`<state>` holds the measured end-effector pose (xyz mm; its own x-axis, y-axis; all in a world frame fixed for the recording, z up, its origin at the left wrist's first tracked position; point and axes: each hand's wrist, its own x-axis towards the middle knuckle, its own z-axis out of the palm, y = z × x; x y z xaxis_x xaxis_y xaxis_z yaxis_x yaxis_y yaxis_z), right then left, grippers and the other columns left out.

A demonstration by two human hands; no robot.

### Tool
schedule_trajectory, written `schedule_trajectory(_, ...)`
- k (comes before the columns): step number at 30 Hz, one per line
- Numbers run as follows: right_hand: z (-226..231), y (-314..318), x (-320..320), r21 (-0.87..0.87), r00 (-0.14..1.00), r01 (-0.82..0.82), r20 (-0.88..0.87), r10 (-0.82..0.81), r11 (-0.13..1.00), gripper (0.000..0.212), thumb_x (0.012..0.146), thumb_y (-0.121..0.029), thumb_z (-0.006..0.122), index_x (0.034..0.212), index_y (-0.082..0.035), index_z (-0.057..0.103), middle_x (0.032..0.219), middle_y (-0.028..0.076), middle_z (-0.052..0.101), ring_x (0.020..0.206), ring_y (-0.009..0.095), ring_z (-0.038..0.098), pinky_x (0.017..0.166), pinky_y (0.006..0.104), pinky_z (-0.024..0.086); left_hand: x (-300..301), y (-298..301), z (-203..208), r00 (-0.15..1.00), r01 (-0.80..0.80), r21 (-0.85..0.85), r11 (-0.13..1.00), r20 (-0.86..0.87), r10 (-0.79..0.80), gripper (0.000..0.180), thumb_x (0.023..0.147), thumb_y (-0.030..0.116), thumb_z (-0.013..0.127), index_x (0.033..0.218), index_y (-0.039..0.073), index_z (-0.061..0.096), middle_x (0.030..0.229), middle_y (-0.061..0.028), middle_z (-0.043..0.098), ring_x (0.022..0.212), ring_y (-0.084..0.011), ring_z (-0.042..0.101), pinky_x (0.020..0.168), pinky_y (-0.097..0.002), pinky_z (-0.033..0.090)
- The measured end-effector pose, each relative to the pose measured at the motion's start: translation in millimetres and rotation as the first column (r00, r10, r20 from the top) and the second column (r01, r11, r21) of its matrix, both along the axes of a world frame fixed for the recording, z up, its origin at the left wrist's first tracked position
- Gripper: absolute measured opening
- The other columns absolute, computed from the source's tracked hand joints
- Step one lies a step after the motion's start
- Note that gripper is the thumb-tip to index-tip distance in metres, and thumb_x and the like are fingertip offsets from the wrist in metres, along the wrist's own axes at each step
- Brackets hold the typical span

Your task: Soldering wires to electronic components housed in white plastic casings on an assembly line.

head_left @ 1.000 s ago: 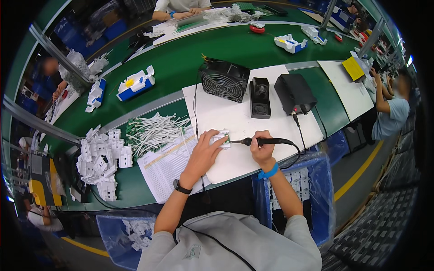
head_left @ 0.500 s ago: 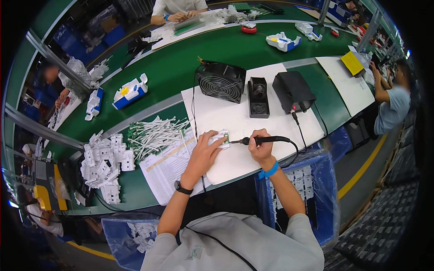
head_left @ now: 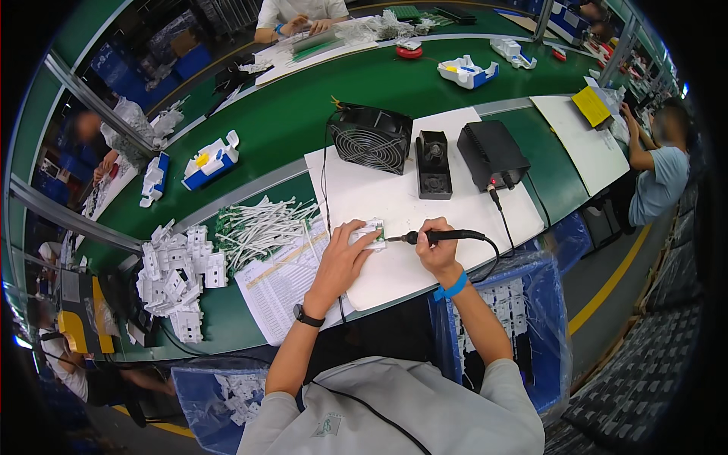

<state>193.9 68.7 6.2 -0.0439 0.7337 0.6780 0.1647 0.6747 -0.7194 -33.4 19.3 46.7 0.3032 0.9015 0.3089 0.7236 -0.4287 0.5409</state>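
Note:
My left hand [head_left: 343,259] holds a small white plastic part with a green circuit board [head_left: 370,233] down on the white work mat [head_left: 394,201]. My right hand [head_left: 437,249] grips a black soldering iron [head_left: 436,236] whose tip touches the right edge of that part. The iron's cable [head_left: 497,227] runs back to a black soldering station [head_left: 491,154]. A black watch is on my left wrist and a blue band on my right.
A black fan [head_left: 370,138] and a black iron stand [head_left: 433,163] sit behind the mat. White wires [head_left: 262,226], a printed sheet [head_left: 284,280] and a heap of white housings [head_left: 176,274] lie to the left. Blue bins [head_left: 523,318] stand below. Other people work around the green conveyor [head_left: 303,98].
Both hands stay on the part and the iron at the same spot on the mat. The white-and-blue items on the green conveyor have shifted to the right.

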Motion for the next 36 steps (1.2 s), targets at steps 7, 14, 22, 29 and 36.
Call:
schedule_trajectory(7,-7,2,0,0.04,0.989,0.106,-0.111,-0.101,0.994,0.013,0.088,-0.01,0.067,0.09,-0.003,0.056,0.063,0.004,0.055,0.05,0.01,0.048,0.047,0.026,0.039,4,1,-4,0.999,-0.034,0.083,0.996,-0.033,0.037,0.039,0.089,0.013,0.069,0.128,0.014,0.067,0.127,-0.0132,0.056,0.114,-0.0323,0.051,0.099,-0.0406,0.044)
schedule_trajectory(14,-7,10,3,-0.057,0.941,0.229,-0.243,-0.236,0.972,0.015,0.093,-0.008,0.068,0.097,-0.004,0.054,0.08,0.001,0.054,0.066,0.007,0.047,0.057,0.0229,0.039,33,5,-3,0.949,-0.21,0.217,0.953,-0.189,0.252,0.047,0.084,0.029,0.075,0.127,0.011,0.067,0.113,-0.0114,0.057,0.097,-0.0294,0.051,0.081,-0.0402,0.043)
schedule_trajectory(22,7,15,0,-0.087,0.909,0.289,-0.289,-0.302,0.953,0.02,0.091,-0.002,0.072,0.104,-0.002,0.057,0.088,0.003,0.059,0.077,0.009,0.056,0.066,0.0227,0.046,32,5,0,0.951,-0.254,0.168,0.952,-0.133,0.277,0.042,0.084,0.006,0.067,0.126,0.006,0.066,0.118,-0.015,0.057,0.099,-0.0335,0.053,0.082,-0.0425,0.049)
schedule_trajectory(29,16,5,-12,-0.138,0.927,0.269,-0.231,-0.295,0.953,0.014,0.091,-0.003,0.073,0.1,-0.002,0.061,0.089,0.002,0.062,0.075,0.008,0.056,0.065,0.0226,0.046,27,-10,-14,0.979,-0.2,0.17,0.965,-0.005,0.204,0.036,0.084,0.004,0.067,0.12,0.001,0.069,0.12,-0.018,0.057,0.104,-0.0352,0.052,0.088,-0.0415,0.05)
schedule_trajectory(36,4,6,-33,-0.122,0.942,0.285,-0.148,-0.301,0.951,0.017,0.087,-0.01,0.075,0.084,-0.003,0.06,0.063,0.002,0.058,0.054,0.008,0.051,0.052,0.0247,0.042,38,-24,-14,0.969,-0.217,0.192,0.957,-0.074,0.234,0.045,0.086,0.007,0.069,0.129,-0.005,0.06,0.137,-0.0302,0.048,0.119,-0.0414,0.047,0.103,-0.0443,0.042)
